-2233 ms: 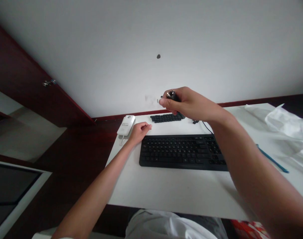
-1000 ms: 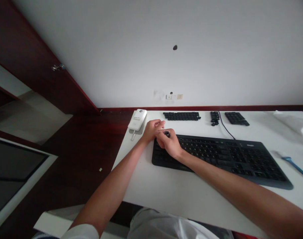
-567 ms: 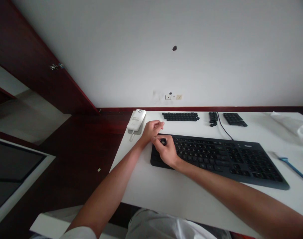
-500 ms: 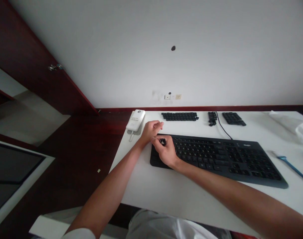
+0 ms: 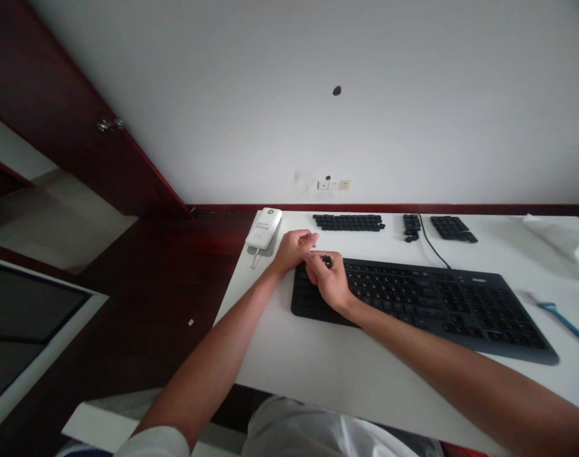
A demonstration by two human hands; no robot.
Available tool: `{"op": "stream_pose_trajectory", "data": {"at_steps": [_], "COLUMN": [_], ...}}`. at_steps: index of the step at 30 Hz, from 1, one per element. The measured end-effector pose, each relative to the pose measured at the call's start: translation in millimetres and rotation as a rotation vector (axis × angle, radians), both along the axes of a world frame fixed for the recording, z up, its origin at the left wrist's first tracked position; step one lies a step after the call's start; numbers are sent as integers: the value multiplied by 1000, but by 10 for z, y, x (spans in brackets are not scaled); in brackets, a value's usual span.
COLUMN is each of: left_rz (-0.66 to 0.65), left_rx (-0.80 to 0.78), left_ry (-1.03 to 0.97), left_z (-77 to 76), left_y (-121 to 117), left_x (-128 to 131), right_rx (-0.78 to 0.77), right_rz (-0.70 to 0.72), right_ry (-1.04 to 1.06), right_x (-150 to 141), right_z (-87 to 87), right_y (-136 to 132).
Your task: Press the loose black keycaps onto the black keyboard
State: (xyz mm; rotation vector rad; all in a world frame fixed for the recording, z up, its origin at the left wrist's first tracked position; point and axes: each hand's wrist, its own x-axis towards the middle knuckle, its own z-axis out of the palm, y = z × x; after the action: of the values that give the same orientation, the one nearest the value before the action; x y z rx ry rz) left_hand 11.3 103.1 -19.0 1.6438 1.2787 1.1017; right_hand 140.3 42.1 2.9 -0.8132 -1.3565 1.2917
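Observation:
A black keyboard (image 5: 427, 304) lies on the white table (image 5: 318, 368). My right hand (image 5: 330, 282) rests on the keyboard's far left corner, fingers curled and pinched on a small dark object (image 5: 326, 260) that looks like a keycap or puller; I cannot name it surely. My left hand (image 5: 294, 247) sits just left of it at the keyboard's back left corner, fingers curled, touching the right hand's fingertips.
Rows of loose black keycaps (image 5: 349, 222) lie along the table's back edge, with two more groups (image 5: 454, 228) to the right. A white power bank (image 5: 263, 229) sits at the back left corner. A blue-handled tool (image 5: 563, 318) and white plastic (image 5: 572, 238) lie at the right.
My right hand came down from above the loose keycaps to the keyboard's left corner with the small dark object. In the last half second it shifted slightly toward the back row. The left hand stayed.

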Motion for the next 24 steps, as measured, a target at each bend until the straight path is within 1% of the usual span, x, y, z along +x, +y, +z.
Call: {"op": "stream_pose_trajectory", "data": {"at_steps": [2,6,8,13,16,18,19,20,22,23,24], "left_rz": [-7,16,20,9,-11,-19,-23,-26,-25,-21,-12], "left_rx": [11,61,64,29,30,34,36,38,37,36,37], "left_ry": [16,70,77,76,74,67,60,52,40,44,57], "left_z": [-21,-44,-49,-54,-50,-50,-52,-55,-61,-62,-62], "left_y": [14,30,33,34,28,25,25,26,30,32,33], "left_x": [0,1,3,4,-2,-3,-3,-2,3,5,8], "right_rx": [-28,-111,-127,-79,-43,8,61,128,342,419,449], "right_rz": [-1,23,31,50,64,75,89,94,170,194,226], "right_ry": [33,188,224,210,167,64,-30,-154,-482,-646,-791], "right_x": [29,52,46,24,39,79,110,147,238,286,335], "right_z": [-12,-18,-12,15,68,145,197,258,389,452,508], "right_y": [28,103,122,100,84,97,114,136,194,225,255]}}
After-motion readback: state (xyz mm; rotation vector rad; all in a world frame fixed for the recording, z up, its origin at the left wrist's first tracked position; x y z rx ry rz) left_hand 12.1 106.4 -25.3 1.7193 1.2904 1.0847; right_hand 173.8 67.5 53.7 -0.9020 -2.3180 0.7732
